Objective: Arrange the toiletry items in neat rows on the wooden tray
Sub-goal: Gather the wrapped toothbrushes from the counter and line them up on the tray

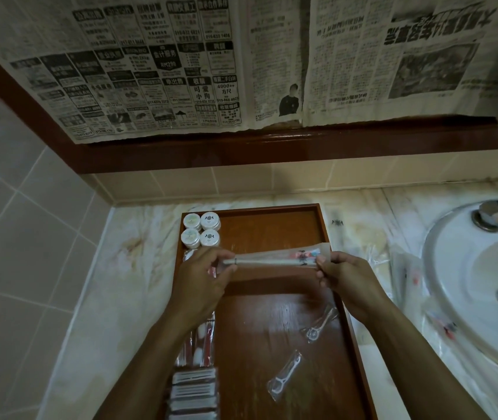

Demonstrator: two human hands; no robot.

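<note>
- Closest to the camera, bottom left of the wooden tray (272, 286), sits a stack of white flat packets (194, 392), lined up along the tray's left wall.
- Just past those, a row of long red-and-white wrapped sticks (199, 338) runs up the same left side, partly under the left forearm.
- Far left corner of the tray has four little round white jars (201, 230), packed two by two and touching each other.
- Left hand (203, 278) pinches one end of a wrapped toothbrush (275, 260); its grip is narrow, fingers curled on the wrapper.
- That toothbrush is held sideways, up over the middle of the tray, in a clear packet with a bit of red and blue print near the right end.
- Right hand (348, 278) pinches the other end, same kind of tight grip.
- Two floss picks in clear wrappers lie loose on the right half of the tray: one (322, 324) near the right wall, another (285, 375) nearer the camera, both tilted.
- Tray sits on a marble desk (120, 268), with a white sink (484, 283) off to the right and more clear packets (408, 268) between them, too blurry to tell.
</note>
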